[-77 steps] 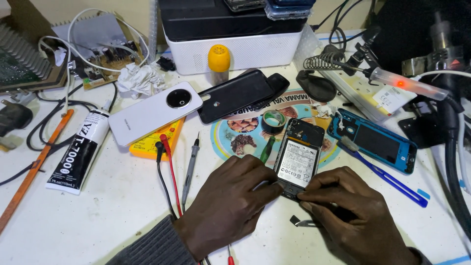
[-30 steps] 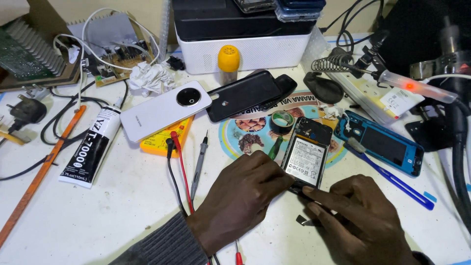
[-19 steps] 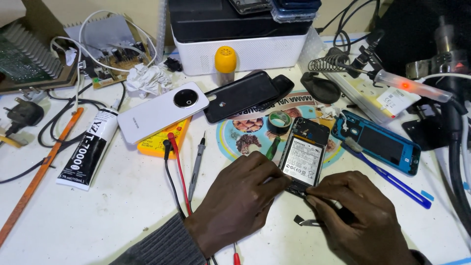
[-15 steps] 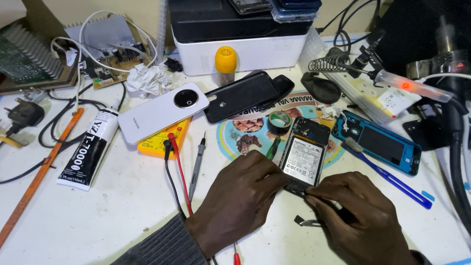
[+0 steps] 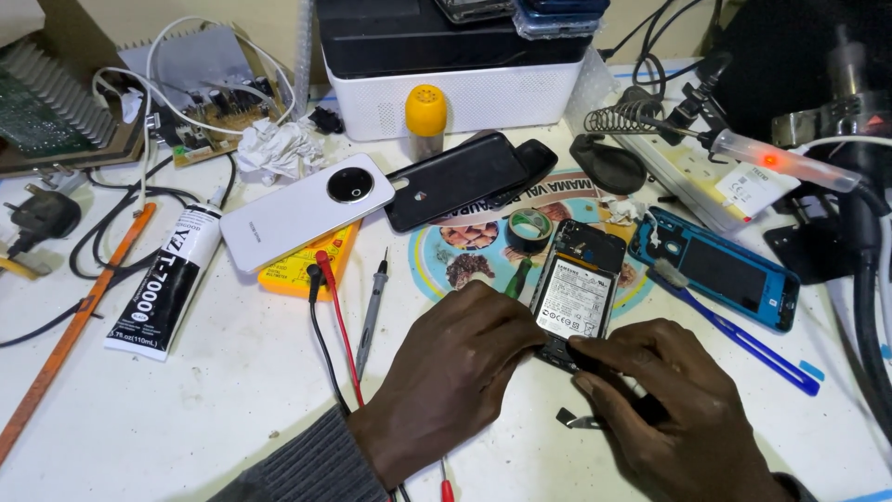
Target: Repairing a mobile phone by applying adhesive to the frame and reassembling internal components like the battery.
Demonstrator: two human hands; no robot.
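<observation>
An opened phone (image 5: 578,296), its back cover off and its white-labelled battery showing, lies face down on the worktop (image 5: 214,390) right of centre, partly over a round printed mat (image 5: 465,246). The left hand (image 5: 460,376) lies along its left edge, fingers closed against the side of the frame to steady it. The right hand (image 5: 664,409) works at the near end, fingertips pinched together there; whether they hold a small tool or part I cannot tell.

The phone looks light, thin and rigid but fragile: exposed board and battery should not be pressed or bent. The safest hold is on the frame's long edges. To its right lies a blue back frame (image 5: 720,270); to its far left, a white phone (image 5: 307,209) and a black case (image 5: 465,177).
</observation>
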